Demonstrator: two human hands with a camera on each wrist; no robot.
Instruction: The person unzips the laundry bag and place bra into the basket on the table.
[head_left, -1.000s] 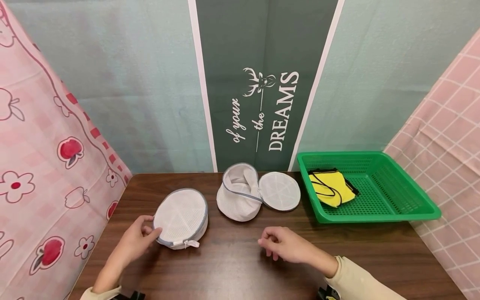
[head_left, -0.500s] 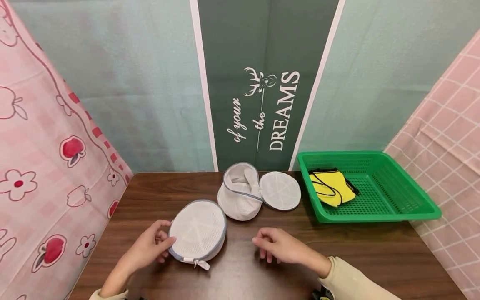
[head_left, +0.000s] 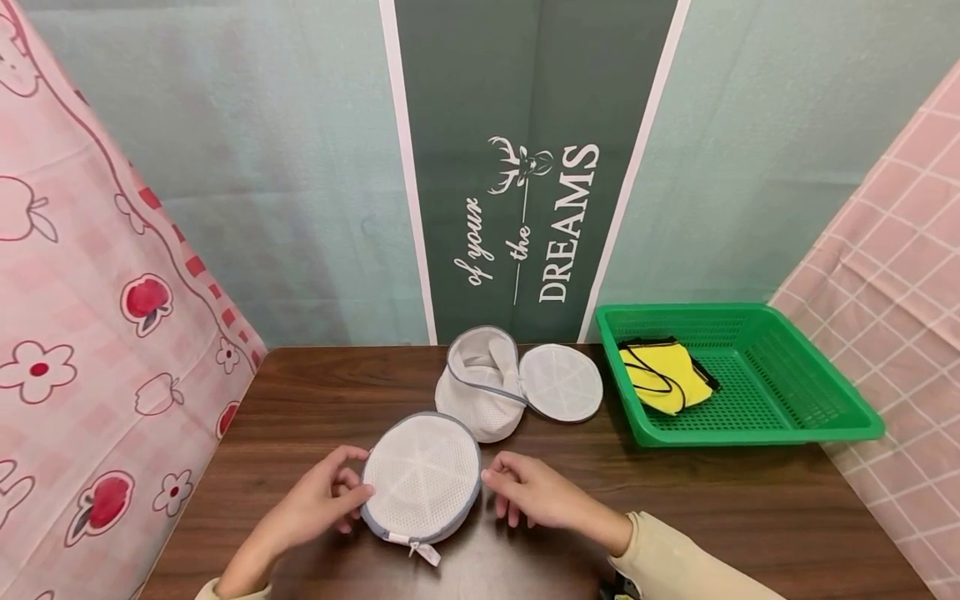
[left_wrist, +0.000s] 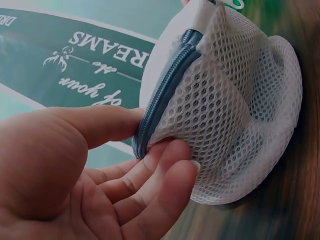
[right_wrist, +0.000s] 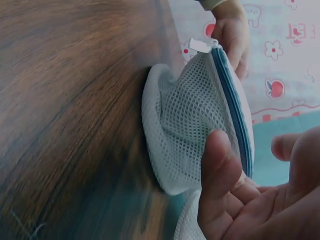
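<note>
And the left hand [head_left: 315, 502] pinches the zippered rim [left_wrist: 164, 87] of the front mesh bag [head_left: 422, 475] toward the table's [head_left: 322, 375] near edge, right hand [head_left: 546, 493] loosely parted alongside: likely light, floppy, best held by that firmer rim.

Angling left forearm [head_left: 251, 546] and right forearm [head_left: 603, 527] inward from either side. Pinching with the left grip [head_left: 318, 500], thumb [left_wrist: 107, 125] opposing bent fingers [left_wrist: 162, 200]. Facing it with the right grip [head_left: 534, 492], fingers [right_wrist: 217, 172] loosely bent, thumb [right_wrist: 284, 147] set apart.
</note>
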